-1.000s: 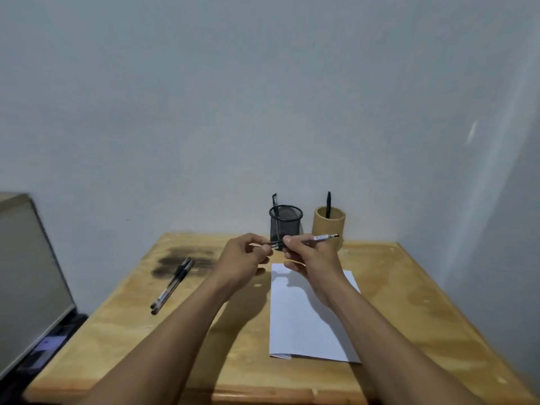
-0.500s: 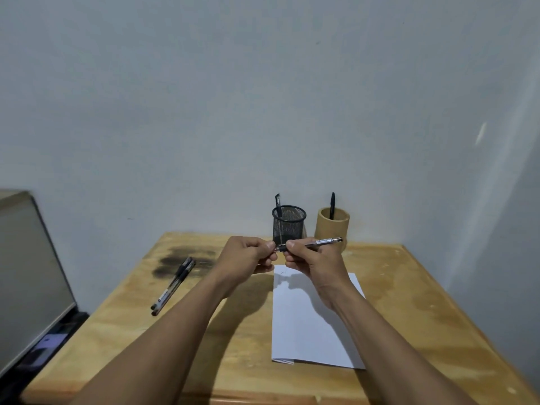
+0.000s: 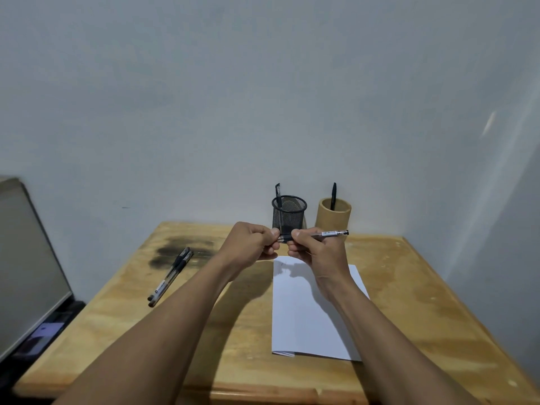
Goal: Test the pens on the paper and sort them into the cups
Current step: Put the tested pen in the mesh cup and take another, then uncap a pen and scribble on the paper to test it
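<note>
Since one second ago: hands drawn closer together, black cap end of held pen (image 3: 314, 235) now nearly closed up between left and right fingertips; barrel angle much the same. Left hand (image 3: 250, 244): curled tight, thumb and forefinger pinching the pen's black end. Right hand (image 3: 317, 252): closed round the barrel, thumb and forefinger nipping it just beside the left fingertips. Held pen: clear slim barrel, white barcode label near the far end, dark tip pointing right, lying roughly level, raised above the paper and in front of the cups. Sheet of white paper (image 3: 304, 320): flat on wooden table (image 3: 409, 302), faint small marks near its top left corner, near edge showing a fold. Black wire-mesh cup (image 3: 288, 214): upright at back of table, one pen with black cap standing in it at the left. Tan cylindrical cup (image 3: 333, 219): upright just right of mesh cup, one black pen standing in it. Two spare pens (image 3: 170, 276): side by side, touching, on table left, well apart from paper, black ends over a dark stain (image 3: 172, 252). Grey panel (image 3: 26, 264): at far left, off the table.
</note>
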Available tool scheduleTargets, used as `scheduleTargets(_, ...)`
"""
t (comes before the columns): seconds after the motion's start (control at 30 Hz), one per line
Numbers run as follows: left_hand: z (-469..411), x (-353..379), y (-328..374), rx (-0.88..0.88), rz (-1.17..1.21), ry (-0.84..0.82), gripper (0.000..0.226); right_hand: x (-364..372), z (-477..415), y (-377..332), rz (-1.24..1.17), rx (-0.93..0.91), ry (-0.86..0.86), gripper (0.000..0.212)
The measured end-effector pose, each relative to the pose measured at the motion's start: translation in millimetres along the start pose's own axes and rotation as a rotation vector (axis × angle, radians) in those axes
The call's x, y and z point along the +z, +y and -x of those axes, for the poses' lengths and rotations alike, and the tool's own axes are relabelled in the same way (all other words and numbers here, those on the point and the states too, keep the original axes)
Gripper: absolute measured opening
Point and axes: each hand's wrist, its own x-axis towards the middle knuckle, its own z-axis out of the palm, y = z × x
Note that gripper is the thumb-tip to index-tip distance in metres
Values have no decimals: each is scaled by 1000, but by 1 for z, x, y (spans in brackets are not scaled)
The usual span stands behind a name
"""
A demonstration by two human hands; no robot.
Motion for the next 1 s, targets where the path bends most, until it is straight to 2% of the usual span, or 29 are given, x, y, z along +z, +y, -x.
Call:
scheduleTargets(0.13,2,1,-6,34,-17,26,31,1,3,5,-21,-15,23,11)
scheduleTargets(0.33,2,1,-8,90,3,80,23,0,5,7,-84,59,-38,4)
scheduleTargets(0.53,-2,-4,-6,22,3,8,32,0,0,2,3,21,-45,5)
scheduleTargets(0.7,-6,-5,-6,-9,11,-6,26,4,1,6,11,-14,-9,8)
scheduleTargets(0.87,-9,-3,-7,-1,19,9,28,9,1,10,-50,33,67,7)
scheduleTargets(1.0,-9,-4,-7,-22,47,5,24,9,0,10,-39,30,55,9)
